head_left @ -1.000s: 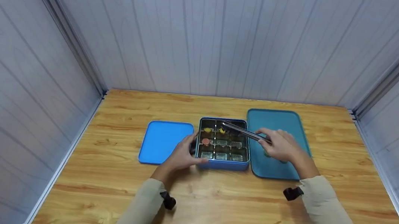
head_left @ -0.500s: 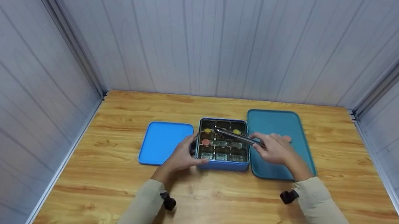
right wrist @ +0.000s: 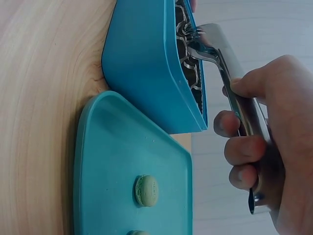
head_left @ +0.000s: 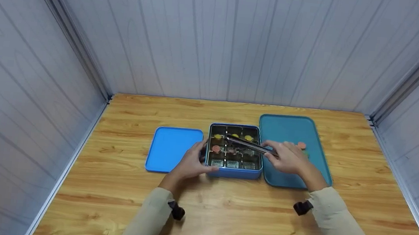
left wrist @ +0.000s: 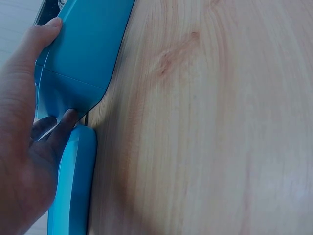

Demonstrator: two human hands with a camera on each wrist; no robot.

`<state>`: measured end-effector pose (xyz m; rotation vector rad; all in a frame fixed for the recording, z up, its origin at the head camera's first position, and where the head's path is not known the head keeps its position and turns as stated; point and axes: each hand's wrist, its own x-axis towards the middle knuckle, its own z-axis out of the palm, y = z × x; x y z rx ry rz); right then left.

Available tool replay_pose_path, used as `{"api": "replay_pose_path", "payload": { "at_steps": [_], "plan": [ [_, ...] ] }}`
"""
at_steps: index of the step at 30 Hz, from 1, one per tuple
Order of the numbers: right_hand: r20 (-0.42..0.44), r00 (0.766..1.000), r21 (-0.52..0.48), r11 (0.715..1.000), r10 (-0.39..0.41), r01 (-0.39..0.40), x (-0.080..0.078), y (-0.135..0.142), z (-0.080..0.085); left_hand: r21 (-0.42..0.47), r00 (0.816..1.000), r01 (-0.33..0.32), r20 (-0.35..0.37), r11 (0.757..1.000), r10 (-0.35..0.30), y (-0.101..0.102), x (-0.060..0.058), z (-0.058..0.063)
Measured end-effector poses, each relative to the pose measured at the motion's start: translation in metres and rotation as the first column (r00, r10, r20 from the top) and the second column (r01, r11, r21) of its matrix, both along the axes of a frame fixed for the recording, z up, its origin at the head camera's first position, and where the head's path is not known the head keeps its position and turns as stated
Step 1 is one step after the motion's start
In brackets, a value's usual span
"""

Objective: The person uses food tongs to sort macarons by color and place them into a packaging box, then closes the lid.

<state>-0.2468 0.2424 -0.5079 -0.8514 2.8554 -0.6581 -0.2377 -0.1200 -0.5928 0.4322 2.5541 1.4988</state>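
Observation:
My left hand (head_left: 192,161) grips the near left corner of a blue box (head_left: 234,173), thumb on its front wall and fingers against its side. The clear liner inside has rows of compartments. Yellow macarons (head_left: 248,138) lie in the back row and a pink macaron (head_left: 216,148) in the middle row, left. Something pinkish shows dimly in the centre compartment. My right hand (head_left: 288,156) holds metal tongs (head_left: 250,144) with their tips over the box. In the right wrist view the fork-shaped tips (right wrist: 198,41) reach inside the rim; whether they pinch anything, I cannot tell.
Right of the box lies a teal tray (head_left: 286,122) with a pink macaron (head_left: 301,145) and green macarons (right wrist: 146,191), partly behind my right hand in the head view. A flat blue lid (head_left: 172,148) lies left of the box. Panel walls enclose the wooden table (head_left: 222,213).
The tongs and right hand have shifted left and slightly toward me, uncovering a yellow macaron in the back right and a pink one on the tray. My left hand stays put.

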Motion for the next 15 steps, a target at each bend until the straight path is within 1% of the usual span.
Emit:
{"api": "replay_pose_path", "payload": {
  "at_steps": [5, 8, 15],
  "plan": [
    [-0.020, 1.000, 0.006, 1.000, -0.022, 0.022, 0.0011, 0.0019, -0.0008, -0.003, 1.000, 0.000, -0.002, 1.000, 0.000, -0.0001, 0.0001, -0.0001],
    [-0.018, 0.999, 0.004, 0.999, -0.037, 0.037, 0.0017, 0.0030, -0.0011, -0.012, 1.000, -0.005, -0.001, 1.000, 0.005, 0.0001, -0.0001, 0.0010],
    [-0.030, 0.997, 0.021, 0.998, -0.066, 0.067, 0.0025, 0.0034, -0.0031, 0.001, 1.000, -0.011, 0.011, 1.000, 0.011, 0.0005, -0.0004, 0.0014]
  ]
}}
